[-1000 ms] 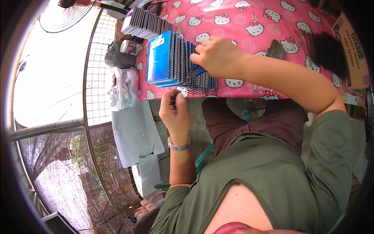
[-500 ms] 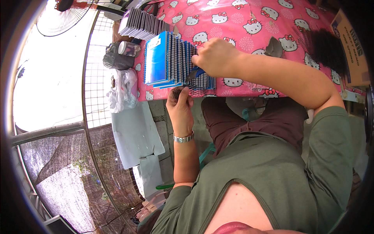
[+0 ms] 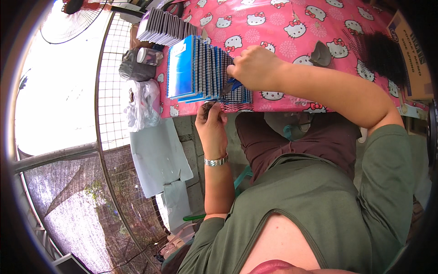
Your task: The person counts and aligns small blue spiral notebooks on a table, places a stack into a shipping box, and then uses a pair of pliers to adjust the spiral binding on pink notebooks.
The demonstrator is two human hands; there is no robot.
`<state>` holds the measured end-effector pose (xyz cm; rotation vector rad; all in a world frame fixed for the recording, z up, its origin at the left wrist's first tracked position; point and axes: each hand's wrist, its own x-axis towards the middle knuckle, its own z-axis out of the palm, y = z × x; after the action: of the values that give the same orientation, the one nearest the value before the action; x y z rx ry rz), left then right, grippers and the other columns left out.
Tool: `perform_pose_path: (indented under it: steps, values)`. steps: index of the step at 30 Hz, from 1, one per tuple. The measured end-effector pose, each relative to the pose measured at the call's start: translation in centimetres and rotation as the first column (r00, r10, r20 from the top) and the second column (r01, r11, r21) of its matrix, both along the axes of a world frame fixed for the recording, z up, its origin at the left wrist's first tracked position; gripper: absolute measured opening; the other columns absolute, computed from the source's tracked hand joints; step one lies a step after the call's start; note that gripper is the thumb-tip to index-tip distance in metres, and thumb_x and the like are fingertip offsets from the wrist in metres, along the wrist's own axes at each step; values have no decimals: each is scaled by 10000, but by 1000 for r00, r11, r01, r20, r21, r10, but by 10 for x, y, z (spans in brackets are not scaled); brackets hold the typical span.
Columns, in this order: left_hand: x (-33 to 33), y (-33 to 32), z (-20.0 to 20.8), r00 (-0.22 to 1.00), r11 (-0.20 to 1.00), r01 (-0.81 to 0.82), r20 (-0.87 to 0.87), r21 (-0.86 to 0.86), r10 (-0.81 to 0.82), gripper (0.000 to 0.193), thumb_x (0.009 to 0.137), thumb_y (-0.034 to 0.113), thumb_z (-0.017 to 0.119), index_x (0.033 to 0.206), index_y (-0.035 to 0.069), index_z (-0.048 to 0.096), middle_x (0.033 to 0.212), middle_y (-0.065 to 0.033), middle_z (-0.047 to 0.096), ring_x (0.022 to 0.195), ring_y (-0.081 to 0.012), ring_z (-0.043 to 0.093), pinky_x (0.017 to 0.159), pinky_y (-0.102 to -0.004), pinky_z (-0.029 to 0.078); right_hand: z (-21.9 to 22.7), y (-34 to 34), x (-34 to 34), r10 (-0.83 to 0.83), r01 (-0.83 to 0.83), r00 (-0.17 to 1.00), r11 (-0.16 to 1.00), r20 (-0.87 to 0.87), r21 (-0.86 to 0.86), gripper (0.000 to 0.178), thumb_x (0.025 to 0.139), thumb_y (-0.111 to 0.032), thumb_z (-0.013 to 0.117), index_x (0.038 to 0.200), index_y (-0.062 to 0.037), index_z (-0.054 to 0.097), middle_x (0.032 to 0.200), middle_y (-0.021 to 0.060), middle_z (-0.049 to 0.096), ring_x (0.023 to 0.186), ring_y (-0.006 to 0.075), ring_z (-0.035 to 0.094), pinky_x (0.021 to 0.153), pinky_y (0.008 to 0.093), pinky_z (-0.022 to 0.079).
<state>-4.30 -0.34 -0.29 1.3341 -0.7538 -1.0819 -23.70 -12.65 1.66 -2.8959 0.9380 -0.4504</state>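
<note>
Blue-covered spiral notebooks (image 3: 181, 68) lie fanned out in an overlapping row at the table's near left edge, their wire bindings showing. My right hand (image 3: 258, 67) is closed around blue-handled pliers (image 3: 232, 85), above the right part of this row. The dark jaws point down and left toward the near ends of the bindings; whether they grip a wire is too small to tell. Just below the row, at the table edge, my left hand (image 3: 212, 125) is closed, its thumb and fingers pinching a dark tangled bunch of wire (image 3: 207, 108).
Pink patterned cloth (image 3: 283, 45) covers the table. A second notebook stack (image 3: 166, 27) stands behind the blue ones. Black wire coils (image 3: 381, 57) are heaped at right beside a cardboard box (image 3: 408, 59). A grey piece (image 3: 320, 55), a jar (image 3: 149, 56) and plastic bags (image 3: 143, 105) lie around.
My right hand has shifted slightly right, and more of the pliers' blue handles shows. My left hand keeps its pinch near the same spot.
</note>
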Motion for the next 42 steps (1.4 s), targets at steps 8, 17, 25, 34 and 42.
perform_pose_path:
  steps: [8, 17, 25, 34, 42]
  values:
    - [-8, 0, -4, 1000, 999, 1, -20, 32, -1, 39, 910, 26, 634, 910, 38, 597, 758, -14, 602, 614, -98, 541, 539, -241, 396, -17, -1, 1, 73, -20, 983, 954, 170, -298, 110, 812, -181, 607, 825, -79, 646, 791, 53, 654, 876, 244, 668, 785, 393, 511]
    - [-2, 3, -6, 984, 999, -48, -173, 9, 48, 75, 899, 1, 640, 946, 46, 602, 817, -22, 637, 622, -99, 554, 551, -232, 422, -32, -3, -8, 10, 32, 979, 979, 205, -201, 111, 788, -183, 626, 833, -84, 648, 824, 84, 664, 879, 250, 670, 782, 397, 516]
    - [3, -1, -17, 985, 997, 54, -167, 46, -45, 127, 881, -25, 649, 976, 42, 599, 843, -30, 648, 623, -112, 563, 557, -234, 427, -20, 4, 9, 20, -17, 997, 999, 75, -45, 110, 777, -168, 626, 841, -82, 651, 830, 106, 660, 842, 255, 661, 751, 408, 509]
    - [4, 1, -21, 927, 998, -59, -369, 27, 64, 139, 876, -62, 633, 958, 43, 592, 864, -29, 629, 680, -110, 561, 593, -234, 426, -44, -6, -6, 77, 40, 956, 923, 284, -384, 109, 811, -177, 599, 818, -78, 644, 781, 66, 656, 808, 249, 658, 756, 403, 509]
    - [-5, -3, -28, 993, 999, 37, -110, 3, -37, 123, 870, -44, 655, 890, 55, 584, 773, -9, 599, 619, -92, 517, 570, -234, 379, -20, 3, 11, 5, -3, 996, 1000, -91, 22, 122, 826, -185, 576, 811, -89, 650, 764, 60, 652, 802, 244, 660, 742, 376, 506]
